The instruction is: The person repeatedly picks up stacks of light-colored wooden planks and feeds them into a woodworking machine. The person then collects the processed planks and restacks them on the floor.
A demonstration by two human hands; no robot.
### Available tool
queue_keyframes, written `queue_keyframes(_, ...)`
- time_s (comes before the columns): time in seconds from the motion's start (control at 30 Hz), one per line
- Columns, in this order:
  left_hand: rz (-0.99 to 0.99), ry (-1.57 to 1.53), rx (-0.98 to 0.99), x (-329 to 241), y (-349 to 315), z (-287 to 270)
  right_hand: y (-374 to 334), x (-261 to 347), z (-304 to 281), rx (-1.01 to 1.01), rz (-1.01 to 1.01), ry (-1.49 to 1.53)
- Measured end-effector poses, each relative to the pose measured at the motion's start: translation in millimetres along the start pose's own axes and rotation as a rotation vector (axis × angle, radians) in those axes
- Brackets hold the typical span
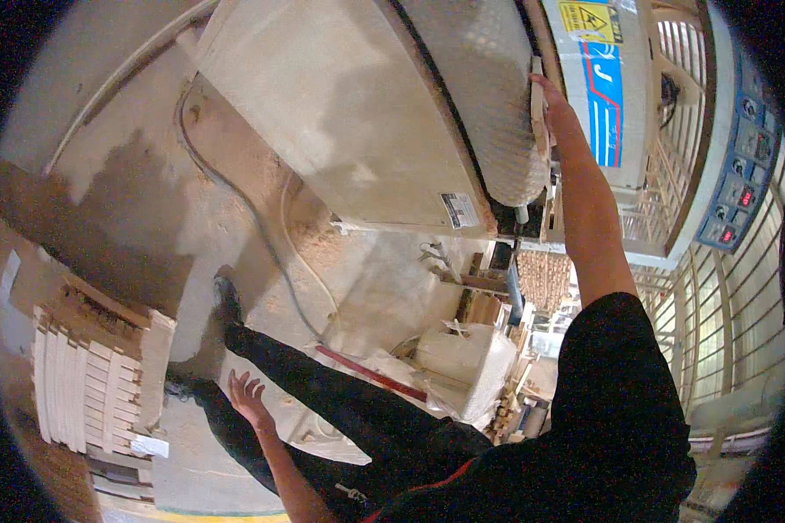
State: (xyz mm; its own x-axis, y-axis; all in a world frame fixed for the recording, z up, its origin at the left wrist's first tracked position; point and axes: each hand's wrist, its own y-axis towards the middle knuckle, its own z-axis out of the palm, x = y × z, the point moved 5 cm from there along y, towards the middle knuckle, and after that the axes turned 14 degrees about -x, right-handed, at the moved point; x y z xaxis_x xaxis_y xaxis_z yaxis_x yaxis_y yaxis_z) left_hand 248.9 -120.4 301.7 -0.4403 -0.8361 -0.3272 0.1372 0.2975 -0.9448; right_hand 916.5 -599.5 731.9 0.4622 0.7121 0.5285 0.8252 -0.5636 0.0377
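My right arm stretches up to a large machine, and my right hand closes on a short pale wooden strip. The strip is at the edge of the machine's textured grey conveyor belt, just beside the upper housing; part of it is hidden by the fingers. Low on the left, my left hand hangs in front of my leg with fingers apart and nothing in it. Nearest to that hand is a stack of pale wooden strips.
A control panel with red displays sits on the machine at the right. Across the dusty floor runs a hose. A white wrapped block, a red bar and piled wood stand near the machine.
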Motion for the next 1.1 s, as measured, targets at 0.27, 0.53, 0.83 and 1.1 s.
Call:
queue_keyframes(0.27,-0.053,0.032,0.018,14.8,-3.5,1.6,52.3,-21.1,-29.1,-0.113,0.196,-0.115)
queue_keyframes(0.53,-0.055,0.082,0.023,30.1,3.9,-20.5,-86.6,11.6,-41.4,-0.393,0.123,-0.161)
queue_keyframes(0.83,-0.096,0.006,-0.040,15.9,9.7,-51.5,-411.1,11.0,133.9,0.154,-1.000,-0.199)
queue_keyframes(1.1,-0.188,-0.224,-0.072,-16.3,4.8,-86.0,-748.6,55.9,334.0,0.860,-1.253,0.253)
